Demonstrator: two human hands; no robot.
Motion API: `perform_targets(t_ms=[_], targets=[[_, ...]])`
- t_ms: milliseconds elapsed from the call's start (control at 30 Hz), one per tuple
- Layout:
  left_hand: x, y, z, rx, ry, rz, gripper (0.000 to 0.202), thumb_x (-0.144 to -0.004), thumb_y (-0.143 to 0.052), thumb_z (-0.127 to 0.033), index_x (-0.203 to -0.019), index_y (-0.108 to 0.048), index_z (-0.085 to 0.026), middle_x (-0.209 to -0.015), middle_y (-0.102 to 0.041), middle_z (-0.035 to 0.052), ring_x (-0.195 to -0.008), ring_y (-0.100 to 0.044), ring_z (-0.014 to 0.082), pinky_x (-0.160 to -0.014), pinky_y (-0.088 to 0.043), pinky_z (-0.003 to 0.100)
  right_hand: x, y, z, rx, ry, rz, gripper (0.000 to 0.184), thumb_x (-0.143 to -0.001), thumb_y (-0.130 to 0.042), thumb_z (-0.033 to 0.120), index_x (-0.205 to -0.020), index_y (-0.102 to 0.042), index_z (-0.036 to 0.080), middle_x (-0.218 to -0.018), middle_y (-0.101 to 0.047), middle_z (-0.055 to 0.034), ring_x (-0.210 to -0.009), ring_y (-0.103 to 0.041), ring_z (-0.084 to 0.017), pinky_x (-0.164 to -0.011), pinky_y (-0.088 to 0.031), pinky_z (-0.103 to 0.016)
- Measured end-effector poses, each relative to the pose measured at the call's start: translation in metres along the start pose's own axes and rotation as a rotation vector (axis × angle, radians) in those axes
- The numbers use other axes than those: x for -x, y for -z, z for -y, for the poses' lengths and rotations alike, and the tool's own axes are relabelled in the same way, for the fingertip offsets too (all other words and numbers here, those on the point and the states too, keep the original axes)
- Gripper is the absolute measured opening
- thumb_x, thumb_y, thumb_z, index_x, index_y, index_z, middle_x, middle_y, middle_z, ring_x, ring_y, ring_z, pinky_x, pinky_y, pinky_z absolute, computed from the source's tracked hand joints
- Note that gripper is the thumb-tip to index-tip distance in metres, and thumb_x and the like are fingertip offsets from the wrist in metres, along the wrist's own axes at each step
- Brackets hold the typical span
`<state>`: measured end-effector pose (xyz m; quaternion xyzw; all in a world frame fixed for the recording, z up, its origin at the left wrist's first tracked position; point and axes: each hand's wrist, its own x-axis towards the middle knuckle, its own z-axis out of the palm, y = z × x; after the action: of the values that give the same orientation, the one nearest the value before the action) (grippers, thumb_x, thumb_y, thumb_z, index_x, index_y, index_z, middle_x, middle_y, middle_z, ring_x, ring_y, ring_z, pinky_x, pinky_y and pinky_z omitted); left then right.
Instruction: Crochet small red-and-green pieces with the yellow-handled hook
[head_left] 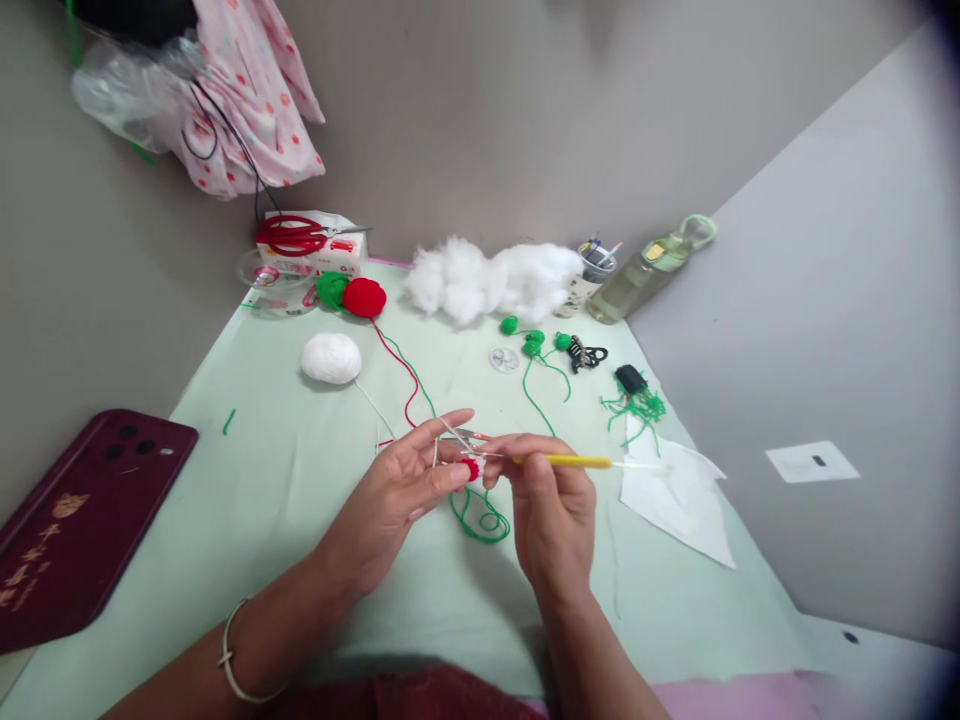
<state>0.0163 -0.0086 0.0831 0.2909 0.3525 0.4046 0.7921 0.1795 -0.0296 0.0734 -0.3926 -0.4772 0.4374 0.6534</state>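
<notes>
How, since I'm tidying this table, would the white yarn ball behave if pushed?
The white yarn ball would probably roll, being rounded. It looks softly wound, so it may squash slightly. Its strand, running toward the left hand, could tug.

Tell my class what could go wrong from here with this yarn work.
The thin white yarn strand passing over the left fingers might slip off, losing tension. The loosely coiled green yarn lying just below could tangle with it. The slim yellow-handled hook in the right fingers might snag the small red-and-white yarn piece, since its tip sits close.
</notes>
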Motion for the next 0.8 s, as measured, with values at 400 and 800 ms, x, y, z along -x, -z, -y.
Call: perform_targets(t_ms=[400, 800], targets=[[0.004, -0.004, 0.006, -0.174, -0.195, -0.170, 0.054, -0.085, -0.086, -0.028, -0.136, -0.070, -0.027, -0.087, -0.060, -0.0035, -0.073, -0.049, 0.0115, -0.079, -0.044, 0.027, 0.014, 0.002, -0.005, 0.723, 0.541, 0.169, 0.033, -0.101, -0.058, 0.012, -0.127, -0.073, 0.027, -0.106, -0.080, -0.0087, -0.097, -0.077, -0.023, -0.082, -0.065, -0.037], [0.000, -0.002, -0.001, 0.026, -0.025, -0.044, 0.044, -0.084, -0.085, -0.027, -0.127, -0.076, -0.019, -0.064, -0.056, -0.0062, -0.059, -0.037, 0.0083, -0.066, -0.038, 0.024, -0.001, -0.002, 0.004, 0.265, 0.123, 0.058, 0.020, -0.103, -0.061, 0.023, -0.102, -0.081, 0.028, -0.095, -0.079, -0.0041, -0.082, -0.071, -0.018, -0.073, -0.060, -0.035]])
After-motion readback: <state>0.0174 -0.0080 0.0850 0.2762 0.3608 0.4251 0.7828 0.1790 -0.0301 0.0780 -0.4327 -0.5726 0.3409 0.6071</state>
